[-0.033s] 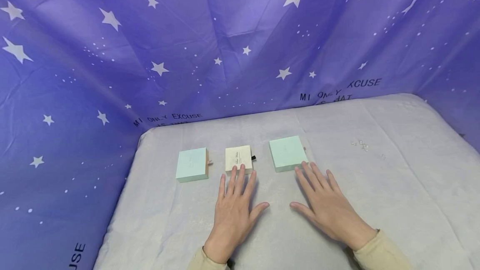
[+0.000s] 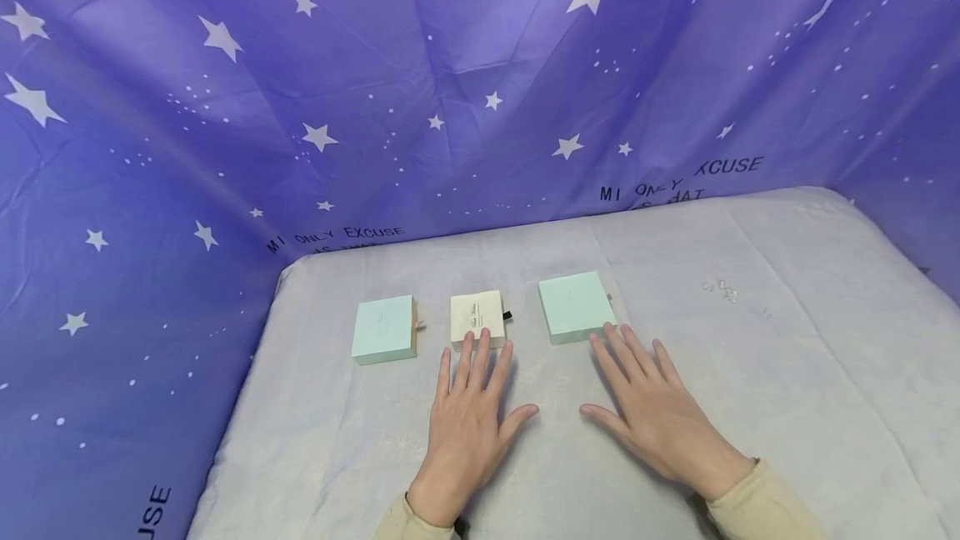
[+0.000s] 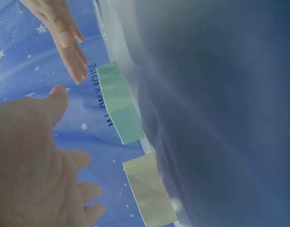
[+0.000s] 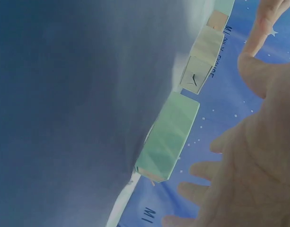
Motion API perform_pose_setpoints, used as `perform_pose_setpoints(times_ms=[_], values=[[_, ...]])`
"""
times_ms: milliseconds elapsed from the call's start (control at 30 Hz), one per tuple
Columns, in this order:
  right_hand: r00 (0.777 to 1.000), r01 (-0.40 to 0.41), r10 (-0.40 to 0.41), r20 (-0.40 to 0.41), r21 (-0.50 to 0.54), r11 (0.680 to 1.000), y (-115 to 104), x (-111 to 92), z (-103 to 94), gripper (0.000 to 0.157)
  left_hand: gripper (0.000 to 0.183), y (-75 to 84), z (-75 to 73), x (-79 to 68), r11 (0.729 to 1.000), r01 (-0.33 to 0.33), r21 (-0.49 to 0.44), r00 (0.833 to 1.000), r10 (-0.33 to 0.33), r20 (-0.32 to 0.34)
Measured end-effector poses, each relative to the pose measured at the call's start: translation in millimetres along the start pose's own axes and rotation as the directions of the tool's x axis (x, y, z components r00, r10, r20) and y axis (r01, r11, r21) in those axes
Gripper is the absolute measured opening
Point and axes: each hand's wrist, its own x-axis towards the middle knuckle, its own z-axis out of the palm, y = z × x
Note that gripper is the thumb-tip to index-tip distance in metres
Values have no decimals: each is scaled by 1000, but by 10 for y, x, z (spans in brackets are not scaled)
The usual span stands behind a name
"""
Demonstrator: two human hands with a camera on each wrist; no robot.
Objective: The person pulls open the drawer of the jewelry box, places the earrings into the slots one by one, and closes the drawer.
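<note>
My left hand (image 2: 467, 427) is held palm down over the table, fingers straight and spread, holding nothing. In the head view its fingertips overlap the near edge of a small cream box (image 2: 476, 312) with dark print and a black pull tab; the left wrist view shows a gap between them. My right hand (image 2: 660, 419) is likewise spread and holds nothing. Its fingertips appear near the front right corner of a mint-green box (image 2: 576, 307), apart from it in the right wrist view (image 4: 244, 161). Another mint-green box (image 2: 384, 328) with a small side tab lies at the left.
A pale grey cloth (image 2: 810, 390) covers the table. Several tiny clear pieces (image 2: 724, 292) lie scattered at the right, too small to identify. A purple-blue curtain (image 2: 480, 165) with white stars and lettering hangs behind the table and along its sides.
</note>
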Motion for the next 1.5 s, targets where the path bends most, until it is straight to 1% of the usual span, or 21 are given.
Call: perform_pose_setpoints(times_ms=[200,467,667,867,967,1100,1233,1400,1500], values=[[1000,-4,4,4,10,1000,12,-7,15,83,77,-2,-3,3,1000,-4,-4,1000,4,-21],[1000,-3,2,10,14,1000,25,-3,18,82,77,-5,-4,2,1000,-2,-3,1000,2,-8],[1000,6,-6,-15,9,1000,24,5,19,82,78,-1,-11,13,1000,3,-11,1000,-3,21],[999,15,-15,-38,11,1000,55,8,26,82,76,-2,10,41,1000,-10,-1,1000,10,-4],[999,13,-13,-40,11,1000,69,17,17,81,76,-1,19,65,1000,-16,-7,1000,16,-12],[999,7,-6,-37,8,1000,92,53,-4,81,76,10,12,111,999,-25,-25,1000,24,-7],[999,2,-2,-37,-2,1000,107,107,-49,81,76,34,-3,169,999,-29,-34,1000,29,12],[1000,-9,9,-14,-9,1000,133,147,-65,82,76,64,9,224,998,-35,-47,998,37,44],[1000,-9,9,-13,-7,1000,153,168,-59,83,76,77,24,254,998,-45,-44,998,47,44]])
